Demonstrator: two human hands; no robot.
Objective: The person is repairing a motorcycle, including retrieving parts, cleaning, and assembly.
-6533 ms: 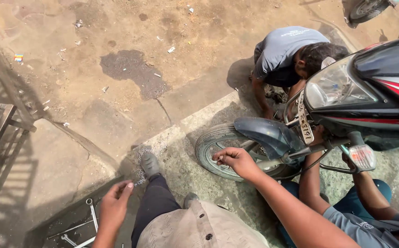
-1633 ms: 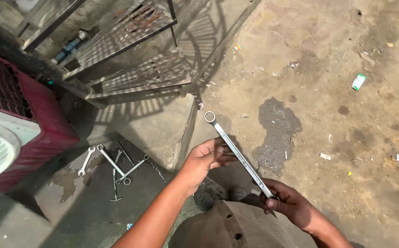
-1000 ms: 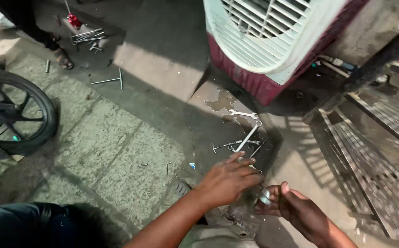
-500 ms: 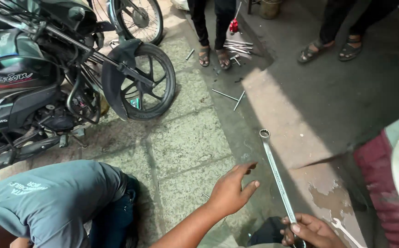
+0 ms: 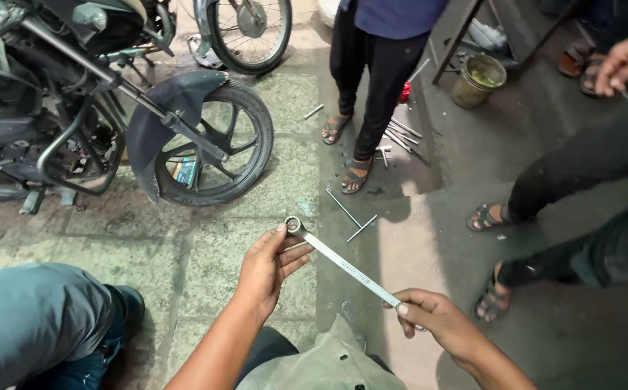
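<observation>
A long silver ring spanner (image 5: pixel 343 263) stretches between my two hands above the paved ground. My right hand (image 5: pixel 440 325) grips its lower end. My left hand (image 5: pixel 269 266) holds the ring end with thumb and fingertips. The front wheel (image 5: pixel 209 148) of a dark motorcycle (image 5: pixel 54 94) stands ahead on the left, under a black mudguard.
A person in dark trousers and sandals (image 5: pixel 371 79) stands ahead. Other sandalled feet (image 5: pixel 487 217) are at right. Loose metal rods (image 5: pixel 350 217) and tools (image 5: pixel 400 137) lie on the ground, near a metal bucket (image 5: pixel 478 81). A crouching person in grey (image 5: pixel 32 325) is at lower left.
My view swung from the tool pile by the cooler back to the motorcycle. My left hand, free half a second ago, now holds the spanner's ring end.
</observation>
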